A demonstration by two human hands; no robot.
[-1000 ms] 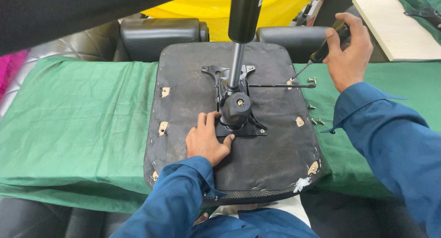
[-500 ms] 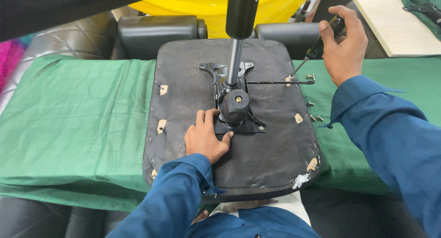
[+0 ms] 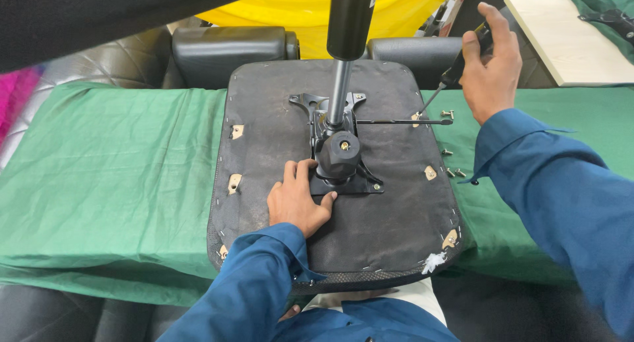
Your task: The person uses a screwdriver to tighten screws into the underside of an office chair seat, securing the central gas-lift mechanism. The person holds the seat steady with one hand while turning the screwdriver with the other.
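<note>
An upturned black chair seat (image 3: 264, 104) lies on a green cloth (image 3: 119, 164), its underside facing me. A black metal mechanism plate (image 3: 340, 157) with a gas cylinder (image 3: 350, 18) standing up from it sits at the seat's middle. My left hand (image 3: 297, 200) rests flat on the seat with its fingers against the plate's left edge. My right hand (image 3: 489, 65) grips a screwdriver (image 3: 444, 86) by its black handle, tip down at the seat's right edge near a thin lever rod (image 3: 403, 122).
Several loose screws (image 3: 452, 164) lie on the cloth to the right of the seat. Two black armrest pads (image 3: 228, 48) sit behind the seat. A pale wooden board (image 3: 568, 38) is at the far right, yellow fabric (image 3: 297, 8) at the back.
My right hand has brought the screwdriver a little further left and steeper toward the seat's right edge. My left hand stays at the plate.
</note>
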